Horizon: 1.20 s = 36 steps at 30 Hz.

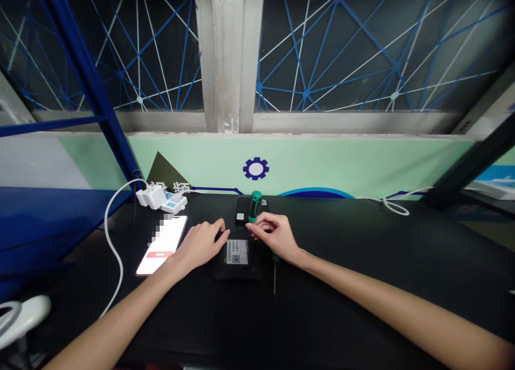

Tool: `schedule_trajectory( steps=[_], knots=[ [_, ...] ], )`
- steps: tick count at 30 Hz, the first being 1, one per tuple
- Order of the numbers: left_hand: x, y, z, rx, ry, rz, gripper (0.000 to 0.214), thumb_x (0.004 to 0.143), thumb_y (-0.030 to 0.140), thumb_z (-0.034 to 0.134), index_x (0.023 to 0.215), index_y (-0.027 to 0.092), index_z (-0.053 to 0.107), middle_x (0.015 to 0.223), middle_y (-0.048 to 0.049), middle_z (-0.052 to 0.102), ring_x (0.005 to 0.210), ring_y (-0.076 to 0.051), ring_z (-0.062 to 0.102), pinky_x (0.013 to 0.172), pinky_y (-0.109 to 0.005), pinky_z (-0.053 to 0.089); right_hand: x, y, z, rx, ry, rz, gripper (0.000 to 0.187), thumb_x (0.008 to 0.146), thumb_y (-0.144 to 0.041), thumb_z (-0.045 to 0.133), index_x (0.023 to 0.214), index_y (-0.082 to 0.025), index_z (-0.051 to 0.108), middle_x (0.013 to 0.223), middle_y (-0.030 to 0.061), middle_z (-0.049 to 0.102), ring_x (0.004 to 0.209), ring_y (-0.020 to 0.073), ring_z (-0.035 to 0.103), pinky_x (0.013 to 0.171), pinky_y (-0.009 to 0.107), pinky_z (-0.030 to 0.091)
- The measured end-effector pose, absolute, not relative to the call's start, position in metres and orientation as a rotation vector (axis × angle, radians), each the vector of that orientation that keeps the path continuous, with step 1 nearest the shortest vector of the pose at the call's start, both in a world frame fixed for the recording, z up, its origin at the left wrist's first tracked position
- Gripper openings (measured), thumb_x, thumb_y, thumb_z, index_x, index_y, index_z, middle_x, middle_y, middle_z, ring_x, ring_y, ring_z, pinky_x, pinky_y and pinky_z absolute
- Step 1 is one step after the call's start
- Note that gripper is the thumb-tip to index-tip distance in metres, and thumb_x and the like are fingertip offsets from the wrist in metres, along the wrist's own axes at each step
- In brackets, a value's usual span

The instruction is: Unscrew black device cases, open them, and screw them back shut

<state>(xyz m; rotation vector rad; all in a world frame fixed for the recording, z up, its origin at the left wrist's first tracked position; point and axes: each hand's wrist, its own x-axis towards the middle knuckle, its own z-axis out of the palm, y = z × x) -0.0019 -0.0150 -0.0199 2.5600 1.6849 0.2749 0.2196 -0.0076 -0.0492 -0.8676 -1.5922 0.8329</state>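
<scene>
Green-and-black-handled screwdriver (255, 205) stands near-upright, handle up, pinched low by the right hand's fingertips (257, 225). Tip hidden behind the fingers, so can't confirm whether it's seated in anything. It sits between a small black box (243, 210) and a matte black rectangular device (237, 268) with a silver label (237, 251).

Risks: thin fingertip pinch, so any sideways load could tip the handle or drop the tool onto the hardware. If the tip is on a screw, off-axis pressure could slip it and mark the black casing. Thin steel shaft (274, 278) with a green collar lies just below the right hand; a wrist shift could knock it. Glowing smartphone (161, 245) lies just beside the left hand (202, 245), so it's exposed to a sideways slide.

Pose: both forearms reach in from the bottom corners, angled toward centre. Right hand (277, 236) is clenched lightly around the screwdriver, wrist low. Left hand is relaxed, not grasping, fingers draped over the device's left edge, apparently steadying it. White power adapter (152, 196) and white cable (108, 236) sit farther left on the black tabletop (341, 263).
</scene>
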Motion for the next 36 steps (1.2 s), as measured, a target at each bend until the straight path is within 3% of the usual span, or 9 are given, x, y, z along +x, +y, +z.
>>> schedule_trajectory(
  steps=[7, 13, 22, 36],
  knots=[
    [-0.0024, -0.0157, -0.0187, 2.551, 1.687, 0.273, 0.027, 0.101, 0.044, 0.036, 0.094, 0.026, 0.055, 0.073, -0.0015, 0.066, 0.073, -0.025, 0.068, 0.059, -0.027, 0.035, 0.2183, -0.0078, -0.0469, -0.854, -1.575, 0.832, 0.031, 0.075, -0.041, 0.082, 0.07, -0.018, 0.063, 0.059, 0.0008, 0.066, 0.05, 0.0153, 0.065, 0.048, 0.025, 0.055],
    [-0.0025, -0.0151, -0.0192, 2.549, 1.685, 0.277, 0.029, 0.101, 0.045, 0.035, 0.094, 0.026, 0.056, 0.073, -0.0015, 0.065, 0.073, -0.025, 0.068, 0.059, -0.027, 0.036, 0.218, -0.0096, -0.0442, -0.792, -1.615, 0.845, 0.029, 0.082, -0.043, 0.075, 0.084, -0.014, 0.073, 0.074, 0.0082, 0.074, 0.058, 0.0175, 0.069, 0.055, 0.028, 0.06],
    [-0.0019, -0.016, -0.0185, 2.534, 1.717, 0.296, 0.028, 0.101, 0.045, 0.038, 0.094, 0.026, 0.058, 0.072, -0.0013, 0.066, 0.072, -0.025, 0.068, 0.059, -0.027, 0.035, 0.2196, -0.0066, -0.0499, -0.804, -1.602, 0.814, 0.022, 0.082, -0.036, 0.076, 0.077, -0.016, 0.069, 0.067, 0.0049, 0.07, 0.056, 0.0168, 0.068, 0.053, 0.027, 0.058],
    [-0.0018, -0.0157, -0.0182, 2.517, 1.725, 0.304, 0.03, 0.099, 0.049, 0.04, 0.093, 0.026, 0.058, 0.073, -0.0013, 0.066, 0.071, -0.024, 0.067, 0.057, -0.027, 0.032, 0.2195, -0.008, -0.0481, -0.855, -1.597, 0.799, 0.029, 0.076, -0.04, 0.082, 0.072, -0.017, 0.064, 0.062, 0.0018, 0.067, 0.053, 0.0148, 0.065, 0.051, 0.025, 0.055]
  ],
)
